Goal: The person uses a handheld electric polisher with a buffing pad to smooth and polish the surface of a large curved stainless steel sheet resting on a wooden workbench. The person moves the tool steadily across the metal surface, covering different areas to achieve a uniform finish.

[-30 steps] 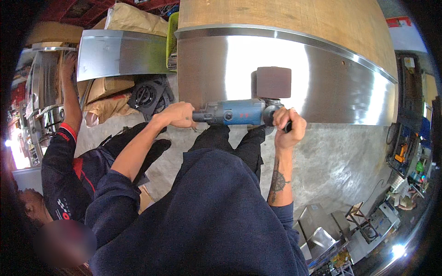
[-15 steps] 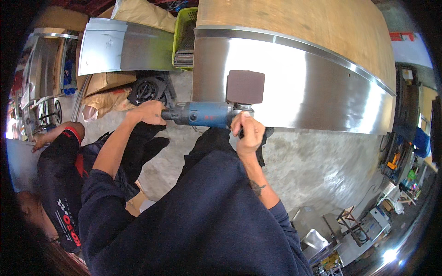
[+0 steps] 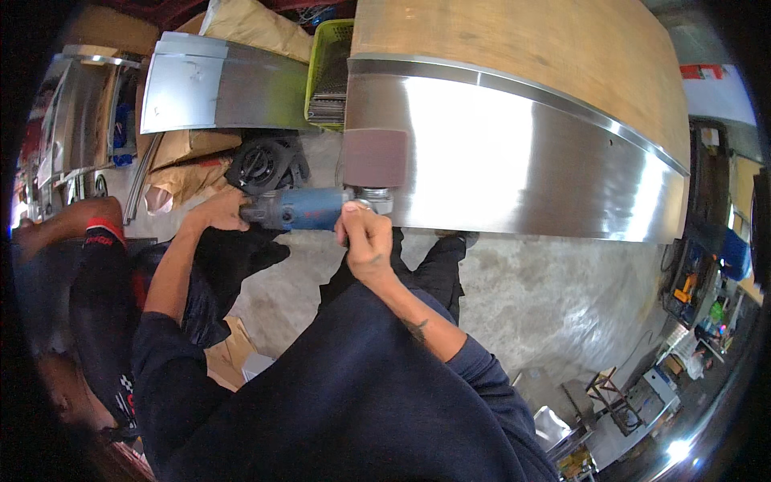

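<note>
A blue handheld drum sander [image 3: 309,209] lies crosswise in front of me. Its wide brown abrasive drum [image 3: 375,157] is blurred and sits over the left end of a shiny stainless steel sheet [image 3: 578,173]. My left hand [image 3: 218,210] is wrapped around the rear end of the tool. At the front end, close below the drum, my right hand [image 3: 368,239] is closed on the tool's grip, which the fingers mostly cover. The sheet's far long edge has a raised lip that runs along a wooden board [image 3: 522,36].
A yellow-green basket [image 3: 317,72] with stacked dark pads stands left of the sheet, beside another metal sheet [image 3: 183,84]. Black round parts [image 3: 261,161] lie on the floor. Close on my left is another person in a dark shirt [image 3: 100,297]. A stool [image 3: 614,394] stands at lower right.
Both my hands and the sander have moved left, carrying the drum from the sheet's left-middle part to its left end. The person beside me has shifted an arm.
</note>
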The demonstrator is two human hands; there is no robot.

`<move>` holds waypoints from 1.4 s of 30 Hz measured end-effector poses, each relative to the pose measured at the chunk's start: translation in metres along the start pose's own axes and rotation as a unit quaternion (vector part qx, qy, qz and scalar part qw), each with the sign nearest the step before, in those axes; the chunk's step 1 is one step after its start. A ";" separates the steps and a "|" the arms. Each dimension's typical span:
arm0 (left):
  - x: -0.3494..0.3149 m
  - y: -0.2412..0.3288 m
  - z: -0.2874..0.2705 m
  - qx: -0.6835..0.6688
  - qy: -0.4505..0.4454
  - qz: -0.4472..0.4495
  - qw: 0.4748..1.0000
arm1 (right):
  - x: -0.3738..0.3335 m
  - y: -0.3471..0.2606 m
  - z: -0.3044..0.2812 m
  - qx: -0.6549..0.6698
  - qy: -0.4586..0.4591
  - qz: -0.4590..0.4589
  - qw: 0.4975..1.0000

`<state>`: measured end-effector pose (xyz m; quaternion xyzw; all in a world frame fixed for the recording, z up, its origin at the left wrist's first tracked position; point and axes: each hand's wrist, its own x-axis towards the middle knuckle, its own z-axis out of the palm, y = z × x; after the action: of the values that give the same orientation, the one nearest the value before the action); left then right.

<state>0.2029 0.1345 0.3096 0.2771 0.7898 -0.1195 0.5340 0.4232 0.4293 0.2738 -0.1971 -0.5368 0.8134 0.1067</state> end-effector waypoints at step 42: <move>0.076 0.217 -0.005 -0.018 -0.062 0.031 0.997 | -0.037 -0.018 -0.209 0.104 0.160 -0.031 0.981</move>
<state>0.3013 0.3381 0.2656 0.2838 0.7481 -0.1062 0.5904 0.5472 0.5960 0.2256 -0.2959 -0.4314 0.8189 0.2359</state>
